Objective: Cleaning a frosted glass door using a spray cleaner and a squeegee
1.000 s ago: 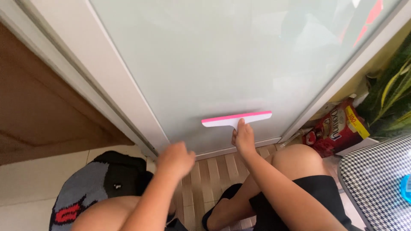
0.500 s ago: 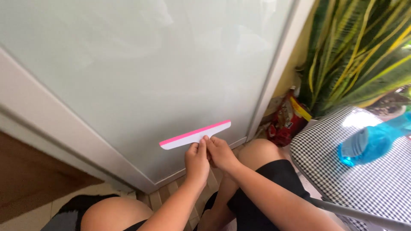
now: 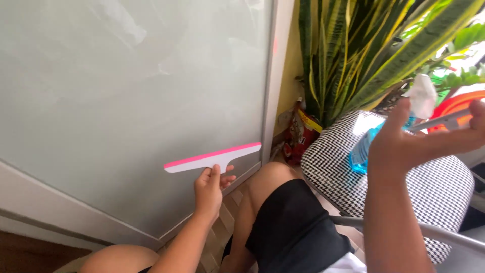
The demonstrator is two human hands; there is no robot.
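**Frosted glass door, a squeegee in the left hand, a spray bottle by the right**

Frosted glass fills most of what we see: a tall door panel (image 3: 126, 91) in a pale frame, with its lower edge running down toward the floor at the bottom left. To its right stands a large plant (image 3: 364, 50) with long, stiff green leaves edged in yellow, pressed into the corner by a yellow wall. Below the plant sits a chair seat (image 3: 429, 187) covered in black-and-white checked cloth, with a grey metal rail along its front edge. Our bent knees show at the bottom of the view, one in black shorts (image 3: 298, 227). A red and yellow packet (image 3: 298, 136) leans on the floor between the door frame and the chair.

Our left hand (image 3: 209, 189) is low against the glass, fingers closed around the short handle of a squeegee (image 3: 213, 157). The squeegee is white with a pink strip along its top edge, and its blade lies flat on the glass, tilted so the right end sits higher.

Our right hand (image 3: 404, 141) is raised, well apart from the door, over the chair. Its fingers are spread and pointing upward, gripping nothing we can see. Just behind it lies a blue spray bottle (image 3: 361, 151) on the checked seat, with its white nozzle showing past the fingertips. We cannot tell whether the hand touches the bottle.
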